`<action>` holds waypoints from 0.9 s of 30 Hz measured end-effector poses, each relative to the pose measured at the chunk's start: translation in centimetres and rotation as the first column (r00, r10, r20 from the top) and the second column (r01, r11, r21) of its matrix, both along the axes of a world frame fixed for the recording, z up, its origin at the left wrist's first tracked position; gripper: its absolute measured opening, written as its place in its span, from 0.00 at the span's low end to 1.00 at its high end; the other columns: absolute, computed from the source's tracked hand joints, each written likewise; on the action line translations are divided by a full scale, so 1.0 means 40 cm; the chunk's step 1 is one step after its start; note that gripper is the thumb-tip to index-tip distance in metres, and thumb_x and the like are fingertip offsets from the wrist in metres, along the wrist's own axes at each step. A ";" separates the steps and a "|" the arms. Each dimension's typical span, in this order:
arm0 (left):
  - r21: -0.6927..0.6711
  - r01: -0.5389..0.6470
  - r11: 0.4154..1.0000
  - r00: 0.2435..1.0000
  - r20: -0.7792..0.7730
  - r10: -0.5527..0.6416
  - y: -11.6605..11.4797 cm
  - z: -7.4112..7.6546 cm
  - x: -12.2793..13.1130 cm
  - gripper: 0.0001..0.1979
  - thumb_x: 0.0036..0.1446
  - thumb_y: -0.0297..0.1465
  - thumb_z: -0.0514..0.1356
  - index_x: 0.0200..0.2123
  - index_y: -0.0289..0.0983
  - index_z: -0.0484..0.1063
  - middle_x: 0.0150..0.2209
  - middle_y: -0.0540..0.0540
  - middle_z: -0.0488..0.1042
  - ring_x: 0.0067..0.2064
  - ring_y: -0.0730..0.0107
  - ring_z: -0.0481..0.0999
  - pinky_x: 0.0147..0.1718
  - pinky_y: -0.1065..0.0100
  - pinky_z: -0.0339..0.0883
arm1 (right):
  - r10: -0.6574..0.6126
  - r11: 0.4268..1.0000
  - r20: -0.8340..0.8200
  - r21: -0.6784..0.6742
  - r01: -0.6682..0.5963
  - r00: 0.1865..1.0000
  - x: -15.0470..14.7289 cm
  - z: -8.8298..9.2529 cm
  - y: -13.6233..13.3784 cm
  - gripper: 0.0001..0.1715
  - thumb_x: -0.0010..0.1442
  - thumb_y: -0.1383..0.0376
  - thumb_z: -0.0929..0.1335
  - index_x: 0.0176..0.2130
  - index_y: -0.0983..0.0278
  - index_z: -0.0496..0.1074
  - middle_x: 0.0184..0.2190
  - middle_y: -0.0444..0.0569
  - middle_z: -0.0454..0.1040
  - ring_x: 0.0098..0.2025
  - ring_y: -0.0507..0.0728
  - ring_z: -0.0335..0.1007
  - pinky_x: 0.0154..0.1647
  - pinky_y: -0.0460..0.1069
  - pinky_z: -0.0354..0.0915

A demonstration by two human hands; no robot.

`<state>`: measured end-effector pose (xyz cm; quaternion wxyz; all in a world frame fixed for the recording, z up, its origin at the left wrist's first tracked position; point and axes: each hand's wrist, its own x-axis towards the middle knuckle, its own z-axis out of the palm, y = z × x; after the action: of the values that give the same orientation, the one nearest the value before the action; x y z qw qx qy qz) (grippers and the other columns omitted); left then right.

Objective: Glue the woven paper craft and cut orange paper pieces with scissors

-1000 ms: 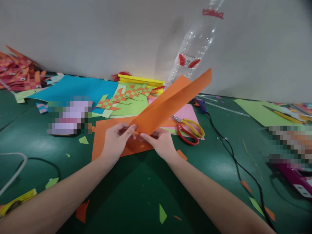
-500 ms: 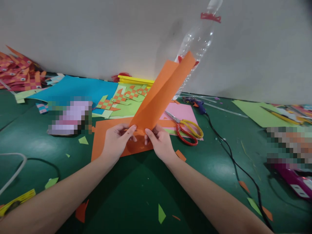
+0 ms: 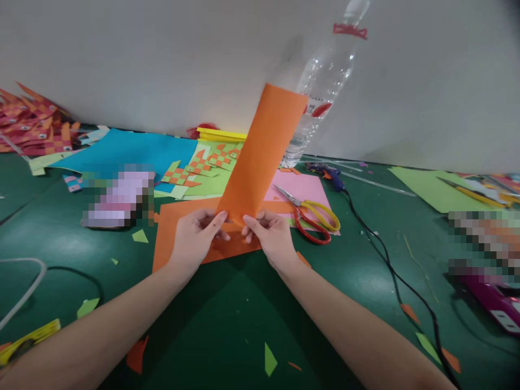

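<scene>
A long strip of orange paper (image 3: 266,151) stands up between my hands, leaning to the right at its top. My left hand (image 3: 197,233) pinches its lower left corner, thumb in front. At the lower right corner my right hand (image 3: 272,235) grips it the same way. Below them, a larger orange sheet (image 3: 168,222) lies on the green table. Scissors (image 3: 311,216) with one red and one yellow handle rest just right of my right hand, partly over pink paper (image 3: 312,189).
A clear plastic bottle (image 3: 325,76) stands behind the strip by the wall. Woven paper fish (image 3: 179,174) lie on green paper, near a blue sheet (image 3: 138,151) and a phone (image 3: 122,200). To the right are a glue gun (image 3: 333,176), its black cord, and a purple device (image 3: 483,298).
The orange strip has turned and flattened: its two raised edges at the top now show as one broad face, tilted less to the right. Both hands keep their hold.
</scene>
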<state>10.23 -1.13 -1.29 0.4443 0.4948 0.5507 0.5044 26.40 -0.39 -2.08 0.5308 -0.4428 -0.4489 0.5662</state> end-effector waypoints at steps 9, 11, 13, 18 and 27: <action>0.019 0.010 1.000 1.000 -0.021 -0.009 0.000 0.002 -0.002 0.11 0.55 0.37 0.63 0.29 0.34 0.74 0.21 0.51 0.75 0.19 0.77 0.71 0.23 0.75 0.67 | 0.093 0.996 0.040 -0.022 -0.092 0.995 0.008 -0.005 0.004 0.22 0.53 0.52 0.72 0.23 0.61 0.60 0.17 0.42 0.75 0.10 0.46 0.59 0.12 0.43 0.52; 0.033 0.024 0.999 0.999 -0.031 -0.023 -0.001 0.006 0.000 0.10 0.56 0.36 0.63 0.29 0.34 0.73 0.19 0.52 0.73 0.19 0.78 0.70 0.25 0.75 0.67 | 0.106 0.994 0.064 -0.012 -0.105 0.992 0.010 -0.006 0.004 0.24 0.56 0.50 0.70 0.22 0.61 0.59 0.14 0.41 0.72 0.08 0.44 0.51 0.10 0.43 0.46; 0.038 0.035 0.999 0.999 -0.043 -0.034 -0.003 0.009 0.001 0.09 0.56 0.35 0.62 0.28 0.35 0.72 0.17 0.53 0.71 0.19 0.77 0.70 0.25 0.74 0.68 | 0.085 0.996 0.083 0.014 -0.086 0.993 0.011 -0.005 0.002 0.27 0.57 0.48 0.68 0.20 0.62 0.58 0.11 0.41 0.69 0.10 0.43 0.49 0.12 0.43 0.46; 0.052 0.071 0.996 0.996 -0.064 -0.068 -0.006 0.012 0.000 0.10 0.56 0.35 0.61 0.27 0.36 0.69 0.15 0.55 0.68 0.17 0.77 0.68 0.23 0.74 0.65 | 0.047 0.998 0.146 0.029 -0.052 0.988 0.014 0.000 -0.002 0.25 0.54 0.48 0.71 0.21 0.63 0.64 0.12 0.39 0.64 0.15 0.46 0.56 0.17 0.43 0.55; 0.097 0.102 0.990 0.995 0.003 -0.102 -0.005 0.004 0.000 0.10 0.54 0.35 0.62 0.26 0.37 0.65 0.16 0.56 0.68 0.17 0.79 0.67 0.22 0.75 0.62 | 0.278 0.960 0.174 -0.021 -0.279 0.945 0.038 0.011 0.012 0.18 0.52 0.53 0.73 0.29 0.66 0.72 0.13 0.36 0.60 0.15 0.44 0.50 0.17 0.43 0.52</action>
<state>10.24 -1.34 -1.14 0.4471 0.5414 0.4980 0.5089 27.93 0.08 -1.63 0.4049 -0.4219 -0.5530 0.5935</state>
